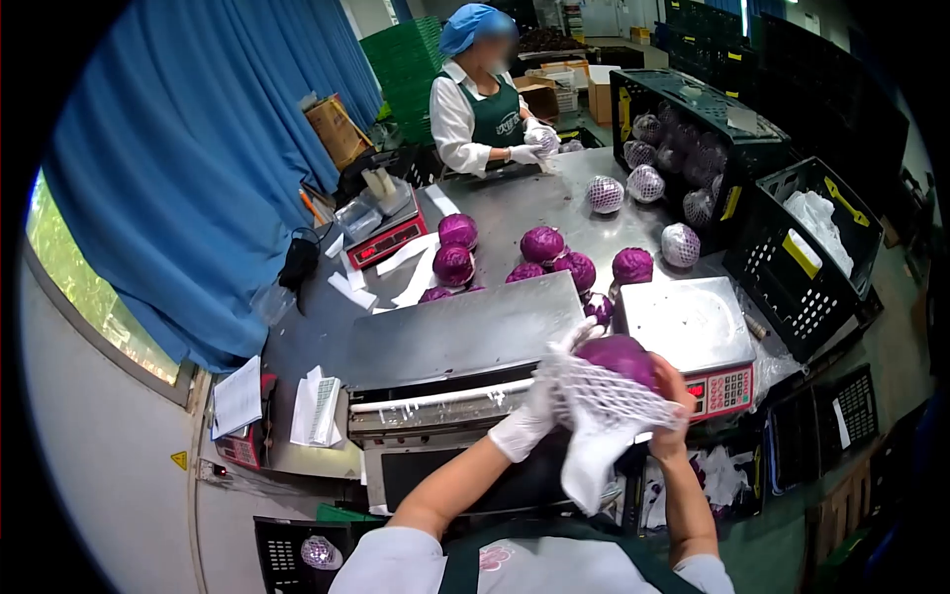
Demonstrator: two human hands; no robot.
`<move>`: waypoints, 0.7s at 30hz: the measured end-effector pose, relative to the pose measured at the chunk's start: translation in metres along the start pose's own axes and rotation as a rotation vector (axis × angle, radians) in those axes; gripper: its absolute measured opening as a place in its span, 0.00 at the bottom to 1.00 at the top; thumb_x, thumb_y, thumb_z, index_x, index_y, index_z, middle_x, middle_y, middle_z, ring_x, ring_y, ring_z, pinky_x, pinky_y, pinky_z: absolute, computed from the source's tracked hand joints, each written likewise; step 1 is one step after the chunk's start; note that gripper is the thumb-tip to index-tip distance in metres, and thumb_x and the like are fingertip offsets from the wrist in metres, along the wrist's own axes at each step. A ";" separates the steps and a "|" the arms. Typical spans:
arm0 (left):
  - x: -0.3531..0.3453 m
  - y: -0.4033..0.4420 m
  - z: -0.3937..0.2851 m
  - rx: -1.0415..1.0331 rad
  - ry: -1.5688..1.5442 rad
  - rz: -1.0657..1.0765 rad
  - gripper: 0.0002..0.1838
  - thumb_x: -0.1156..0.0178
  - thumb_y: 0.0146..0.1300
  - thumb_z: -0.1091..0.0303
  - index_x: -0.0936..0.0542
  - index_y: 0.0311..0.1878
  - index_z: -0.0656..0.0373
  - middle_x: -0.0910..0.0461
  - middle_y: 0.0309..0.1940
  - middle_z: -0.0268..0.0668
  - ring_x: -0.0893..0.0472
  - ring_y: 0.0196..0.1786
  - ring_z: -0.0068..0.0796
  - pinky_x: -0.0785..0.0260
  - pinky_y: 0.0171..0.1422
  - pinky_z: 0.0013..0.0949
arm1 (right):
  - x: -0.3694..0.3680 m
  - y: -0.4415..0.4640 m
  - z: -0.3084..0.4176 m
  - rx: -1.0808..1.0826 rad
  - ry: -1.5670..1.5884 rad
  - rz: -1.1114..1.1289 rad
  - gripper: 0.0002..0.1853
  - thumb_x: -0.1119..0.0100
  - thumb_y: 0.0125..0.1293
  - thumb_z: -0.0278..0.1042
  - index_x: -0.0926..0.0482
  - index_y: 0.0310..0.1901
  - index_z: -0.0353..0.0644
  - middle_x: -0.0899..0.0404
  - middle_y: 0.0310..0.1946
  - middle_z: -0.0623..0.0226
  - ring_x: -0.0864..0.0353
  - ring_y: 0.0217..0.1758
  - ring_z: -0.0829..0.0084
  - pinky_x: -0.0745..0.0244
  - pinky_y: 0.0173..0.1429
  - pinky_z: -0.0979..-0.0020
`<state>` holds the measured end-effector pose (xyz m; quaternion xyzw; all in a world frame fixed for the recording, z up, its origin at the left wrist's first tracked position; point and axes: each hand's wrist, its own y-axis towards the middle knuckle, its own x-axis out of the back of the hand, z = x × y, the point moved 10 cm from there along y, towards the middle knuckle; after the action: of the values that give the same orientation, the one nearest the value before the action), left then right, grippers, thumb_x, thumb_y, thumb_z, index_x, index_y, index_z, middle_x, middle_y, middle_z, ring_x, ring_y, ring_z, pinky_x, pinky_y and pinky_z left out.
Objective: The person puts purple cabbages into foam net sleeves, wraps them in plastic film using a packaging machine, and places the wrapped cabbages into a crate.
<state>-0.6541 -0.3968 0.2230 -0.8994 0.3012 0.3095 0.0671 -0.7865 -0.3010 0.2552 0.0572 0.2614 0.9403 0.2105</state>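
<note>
In front of my chest I hold a red cabbage (616,356), partly covered by a white foam net sleeve (609,396) whose loose end hangs down. My left hand (539,401), in a white glove, is closed around the left side of the cabbage and net. On the other side my right hand (673,401), bare at the fingers, grips the net and the cabbage. Just beyond them stands a digital scale (685,322). Several unwrapped cabbages (542,245) sit on the steel table behind the wrapping machine (465,332).
Netted cabbages (646,184) stand by a black crate (757,139) lying on its side, with more inside. A second black crate (811,252) holds white material. Across the table a co-worker (485,99) handles a netted cabbage. Another scale (391,233) stands at left.
</note>
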 end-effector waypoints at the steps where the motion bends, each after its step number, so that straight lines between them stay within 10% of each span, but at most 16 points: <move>1: 0.033 -0.023 0.017 0.173 -0.178 -0.021 0.45 0.63 0.60 0.30 0.38 0.61 0.67 0.33 0.58 0.51 0.31 0.60 0.44 0.45 0.69 0.40 | -0.024 0.002 0.012 0.014 -0.064 0.047 0.44 0.67 0.63 0.70 0.30 0.53 0.26 0.22 0.42 0.49 0.20 0.43 0.62 0.26 0.49 0.67; 5: 0.058 -0.093 0.003 0.311 -0.730 -0.007 0.42 0.59 0.61 0.33 0.36 0.63 0.64 0.31 0.58 0.49 0.28 0.57 0.45 0.36 0.64 0.45 | -0.113 0.004 0.029 -0.112 -0.272 0.439 0.27 0.62 0.67 0.52 0.24 0.46 0.32 0.20 0.36 0.50 0.18 0.39 0.60 0.27 0.45 0.71; 8: 0.106 -0.136 -0.004 0.133 -0.387 -0.175 0.29 0.62 0.70 0.49 0.40 0.65 0.62 0.37 0.63 0.42 0.34 0.63 0.37 0.44 0.70 0.36 | -0.166 0.003 0.038 0.143 -0.127 0.458 0.11 0.54 0.57 0.29 0.23 0.36 0.33 0.22 0.23 0.54 0.21 0.25 0.62 0.28 0.31 0.68; 11: 0.122 -0.162 -0.022 0.083 -0.378 -0.196 0.28 0.62 0.70 0.51 0.40 0.65 0.61 0.36 0.63 0.42 0.34 0.63 0.35 0.43 0.69 0.35 | -0.213 -0.007 -0.032 -0.603 0.216 0.549 0.08 0.45 0.53 0.29 0.23 0.25 0.33 0.25 0.19 0.70 0.28 0.22 0.82 0.35 0.28 0.77; 15: 0.148 -0.178 -0.046 -0.022 -0.290 -0.227 0.24 0.61 0.71 0.55 0.39 0.65 0.59 0.34 0.60 0.40 0.32 0.61 0.33 0.40 0.67 0.34 | -0.266 -0.056 -0.045 -1.034 0.454 0.779 0.10 0.37 0.57 0.35 0.23 0.34 0.36 0.24 0.21 0.70 0.30 0.19 0.86 0.38 0.23 0.84; 18: 0.151 -0.174 -0.096 -0.269 -0.663 0.056 0.26 0.63 0.69 0.49 0.36 0.64 0.54 0.33 0.60 0.39 0.31 0.61 0.36 0.39 0.66 0.38 | -0.269 -0.046 -0.063 -0.963 0.263 0.832 0.13 0.35 0.56 0.37 0.23 0.36 0.36 0.23 0.23 0.70 0.29 0.21 0.84 0.32 0.25 0.82; 21: 0.196 -0.164 -0.145 -0.398 -0.471 -0.246 0.27 0.64 0.68 0.49 0.32 0.60 0.59 0.28 0.55 0.43 0.28 0.57 0.40 0.33 0.62 0.42 | -0.273 0.001 -0.027 -0.438 -0.016 0.811 0.33 0.31 0.52 0.43 0.32 0.56 0.37 0.23 0.43 0.59 0.22 0.42 0.71 0.23 0.43 0.72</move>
<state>-0.3602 -0.4065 0.2112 -0.8282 0.1003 0.5514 -0.0052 -0.5460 -0.4305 0.2331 0.1162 0.0116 0.9793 -0.1655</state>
